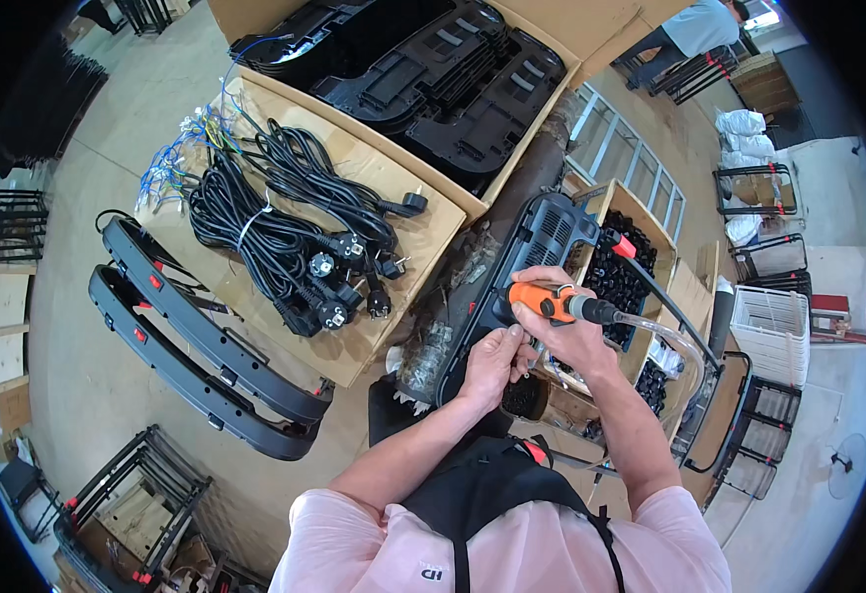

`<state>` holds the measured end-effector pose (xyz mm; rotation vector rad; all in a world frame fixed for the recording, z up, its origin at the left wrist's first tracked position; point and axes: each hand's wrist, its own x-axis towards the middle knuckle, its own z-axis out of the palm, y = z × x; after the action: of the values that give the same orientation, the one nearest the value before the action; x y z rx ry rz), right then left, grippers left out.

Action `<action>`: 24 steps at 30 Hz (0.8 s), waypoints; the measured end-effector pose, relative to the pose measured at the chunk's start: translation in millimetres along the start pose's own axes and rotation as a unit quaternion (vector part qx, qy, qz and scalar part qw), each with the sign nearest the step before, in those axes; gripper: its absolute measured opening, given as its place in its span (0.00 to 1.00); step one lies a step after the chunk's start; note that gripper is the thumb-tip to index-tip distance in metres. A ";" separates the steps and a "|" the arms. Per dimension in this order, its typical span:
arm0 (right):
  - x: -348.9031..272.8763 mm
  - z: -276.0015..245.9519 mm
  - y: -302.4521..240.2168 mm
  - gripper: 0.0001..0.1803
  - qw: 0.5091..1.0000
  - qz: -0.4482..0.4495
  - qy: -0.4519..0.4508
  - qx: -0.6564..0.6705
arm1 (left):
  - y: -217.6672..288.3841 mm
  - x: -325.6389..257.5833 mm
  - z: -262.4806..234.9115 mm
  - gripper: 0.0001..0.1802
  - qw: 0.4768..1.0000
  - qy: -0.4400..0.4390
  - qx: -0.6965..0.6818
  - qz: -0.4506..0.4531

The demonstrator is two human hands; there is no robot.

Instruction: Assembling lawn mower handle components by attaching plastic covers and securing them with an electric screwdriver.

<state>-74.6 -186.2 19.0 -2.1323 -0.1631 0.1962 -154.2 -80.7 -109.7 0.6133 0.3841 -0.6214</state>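
Note:
In front of me lies a long black plastic panel (554, 229) with slotted vents at its far end. My right hand (573, 336) is closed around an orange and black power screwdriver (546, 300), tilted over the panel's right side; a clear hose (662, 329) runs from its back end. Just left and nearer, my left hand (493, 368) rests at the panel with thumb and fingers pinched together close to the tool's front. Whatever those fingers hold is too small or hidden to make out. The screwdriver's tip is also hidden by my hands.
Bundled black power cords (255, 232) with plugs lie on a cardboard box (359, 361) to the left. Beyond stands an open carton (453, 195) of black plastic panels. Two curved black strips (211, 395) are at left. Bins of small black parts (619, 272) line the right.

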 end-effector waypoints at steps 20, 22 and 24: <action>-79.1 -30.6 -6.5 0.28 0.992 -0.016 0.058 0.114 | -10.7 -27.3 -0.7 0.15 0.991 0.075 -0.109 0.009; -121.1 -38.8 -12.0 0.29 0.982 0.021 0.051 0.182 | -17.4 -47.9 -2.4 0.15 0.984 0.058 -0.164 -0.031; -157.6 -42.3 2.0 0.29 0.984 -0.007 0.037 0.176 | -30.4 -64.9 -6.9 0.15 0.983 0.051 -0.171 -0.036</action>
<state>-220.1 -252.5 51.9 -1.7818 -0.0919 0.1254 -223.6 -68.6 -94.7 0.3034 0.5977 -0.5778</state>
